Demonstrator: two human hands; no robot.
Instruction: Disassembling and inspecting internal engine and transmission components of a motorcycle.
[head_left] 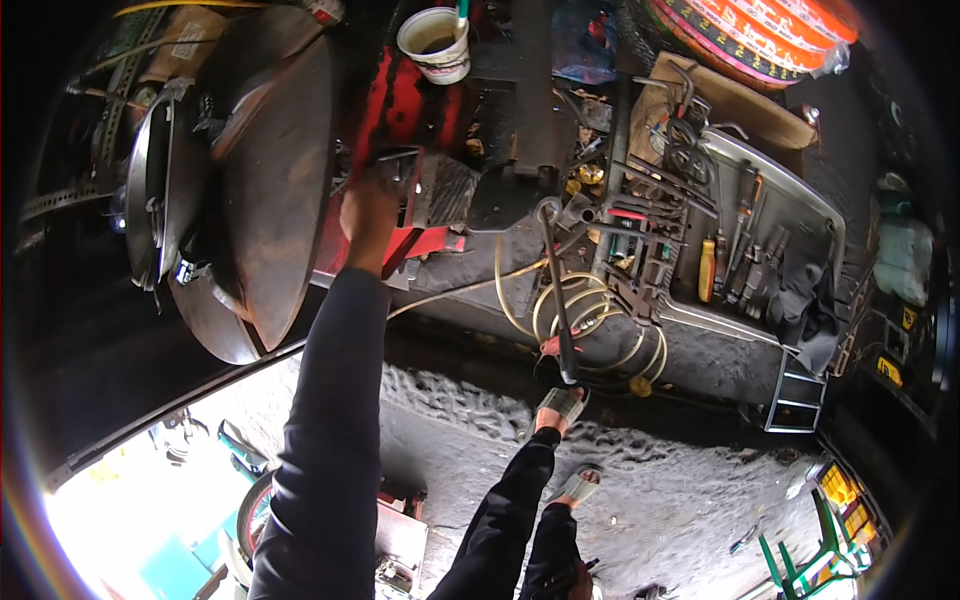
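Observation:
My left hand (368, 215) reaches up to a worn metal vise-like block (440, 190) on a red metal stand (385, 95), its fingers closed on the block's left end, partly in shadow. Just right of the block stands a dark upright bar with a ring end (560, 300), reaching down toward my sandalled foot. My right hand (580, 585) hangs low beside my leg at the bottom edge, small and dark, its fingers unclear. A coiled pale hose (640, 360) lies around the bar.
A metal tray (740, 320) of screwdrivers, pliers and other tools is at the right. Large curved steel plates (270, 190) stand left. A white bucket (432, 50) is at the back. Below are rough concrete floor (660, 480), a green plastic chair (825, 540) and a wheel (255, 520).

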